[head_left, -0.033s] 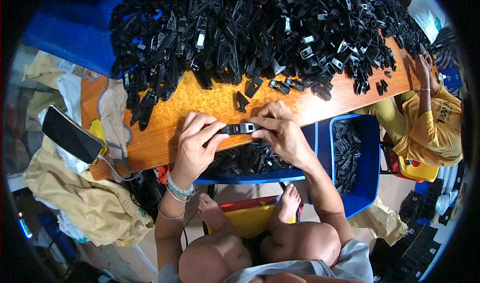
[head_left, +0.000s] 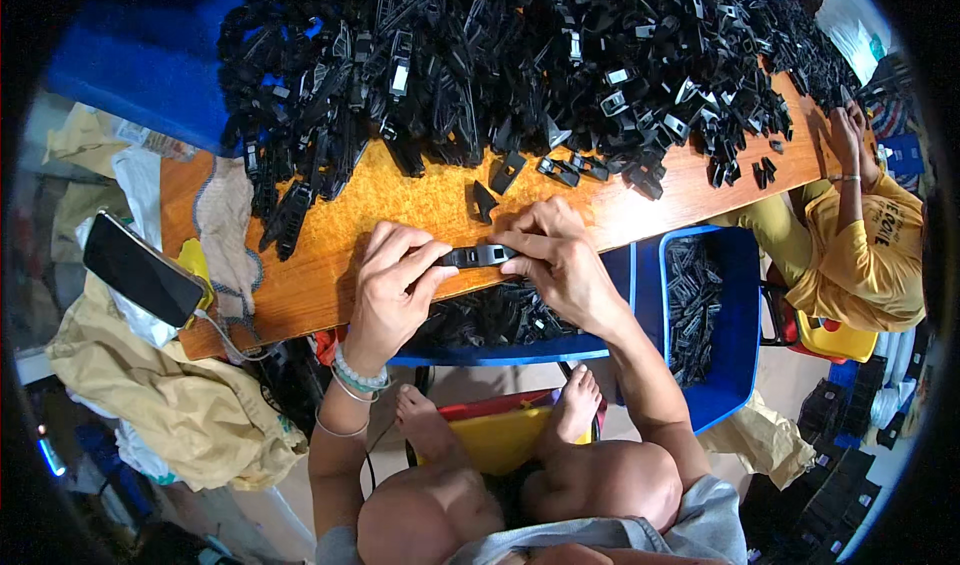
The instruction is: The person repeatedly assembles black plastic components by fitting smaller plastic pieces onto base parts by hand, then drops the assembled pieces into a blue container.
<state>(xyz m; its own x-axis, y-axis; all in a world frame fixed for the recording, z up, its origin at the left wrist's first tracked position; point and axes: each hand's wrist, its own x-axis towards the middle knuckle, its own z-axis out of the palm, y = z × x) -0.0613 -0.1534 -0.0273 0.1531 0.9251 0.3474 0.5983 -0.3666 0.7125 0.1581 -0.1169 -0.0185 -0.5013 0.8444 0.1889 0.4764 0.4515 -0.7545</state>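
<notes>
Centrally, left hand [head_left: 386, 287], right hand [head_left: 566, 263], each grip clamped on one clip [head_left: 478, 256], black pile [head_left: 450, 75] along frame top.

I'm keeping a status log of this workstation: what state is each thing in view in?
Left hand: closed, pinching the black piece's left end
Right hand: closed, pinching its right end
Black piece: gripped at both ends
Black parts pile: loosely heaped
Table: partly covered
Phone: screen dark, cable at its lower end
Right-hand bin: open, holding black parts
Brown bag: crumpled
Co-worker: seated
</notes>
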